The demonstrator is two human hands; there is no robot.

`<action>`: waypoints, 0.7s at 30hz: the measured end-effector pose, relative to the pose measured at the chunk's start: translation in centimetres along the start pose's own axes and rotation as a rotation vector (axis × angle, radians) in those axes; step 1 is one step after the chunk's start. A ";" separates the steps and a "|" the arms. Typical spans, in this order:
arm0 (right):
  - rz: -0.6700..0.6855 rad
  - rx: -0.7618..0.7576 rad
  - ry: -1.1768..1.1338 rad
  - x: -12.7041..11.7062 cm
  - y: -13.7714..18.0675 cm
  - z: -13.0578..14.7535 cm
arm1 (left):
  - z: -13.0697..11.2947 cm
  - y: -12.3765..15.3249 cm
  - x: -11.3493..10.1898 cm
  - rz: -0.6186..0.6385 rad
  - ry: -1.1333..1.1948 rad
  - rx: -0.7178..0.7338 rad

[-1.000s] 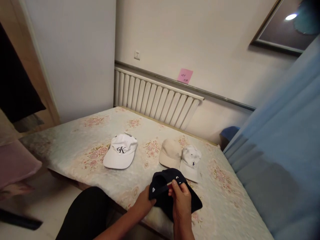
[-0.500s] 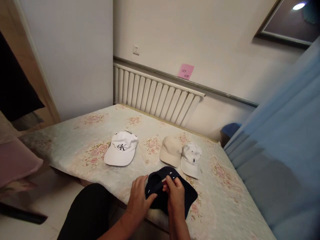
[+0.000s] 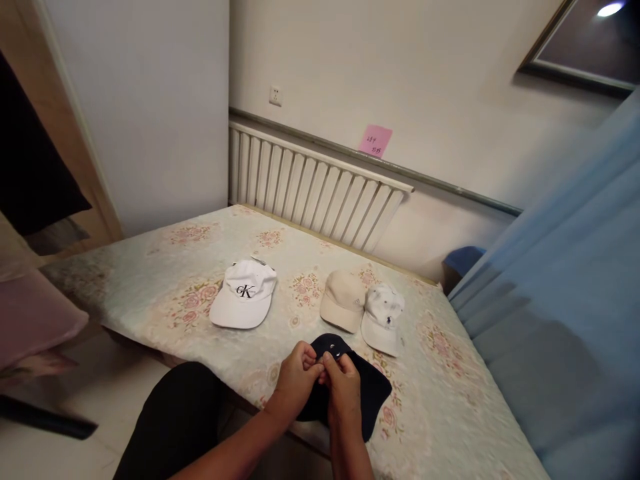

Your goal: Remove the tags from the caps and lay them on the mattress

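Note:
A dark navy baseball cap lies at the near edge of the bed, partly covered by both hands. My left hand is closed in a pinch at the cap's opening, close against the other hand. My right hand pinches the cap's strap area, thumb and fingers together; the strap itself is mostly hidden behind the fingers. Just beyond the navy cap sit a beige cap and a white cap with a small dark emblem, side by side. Farther left rests a white cap with black letters.
A floral cover spreads over the bed. Behind it a white radiator runs along the wall, with a pink note above. A blue curtain hangs at the right. My black-clad knee is at the near left.
My left hand has moved right, from spread along the cap's edge to a pinch beside my right hand. The right hand has shifted slightly left. The strap is now hidden.

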State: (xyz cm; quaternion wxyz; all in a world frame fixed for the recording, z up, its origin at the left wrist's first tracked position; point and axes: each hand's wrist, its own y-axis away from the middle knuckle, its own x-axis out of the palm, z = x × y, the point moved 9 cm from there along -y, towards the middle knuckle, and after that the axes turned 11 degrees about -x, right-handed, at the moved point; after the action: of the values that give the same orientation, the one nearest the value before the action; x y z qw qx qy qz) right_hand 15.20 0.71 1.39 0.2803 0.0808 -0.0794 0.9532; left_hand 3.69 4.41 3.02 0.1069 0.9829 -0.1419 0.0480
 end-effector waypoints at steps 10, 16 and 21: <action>-0.031 0.042 -0.065 0.0 0.3 0.2 | 0.5 -0.4 0.4 0.068 0.207 -0.095; -0.111 0.304 -0.562 1.6 0.5 -0.2 | 0.0 -0.2 0.6 0.114 0.190 -0.091; -0.135 0.324 -0.620 1.8 -0.2 1.1 | -1.3 -0.3 0.7 0.163 0.157 -0.026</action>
State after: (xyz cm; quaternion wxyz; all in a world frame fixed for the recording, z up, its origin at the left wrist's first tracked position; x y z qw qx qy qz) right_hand 13.93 1.55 2.82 0.2887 0.4148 -0.0028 0.8629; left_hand 4.40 4.81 4.30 0.1262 0.9598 -0.2132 0.1317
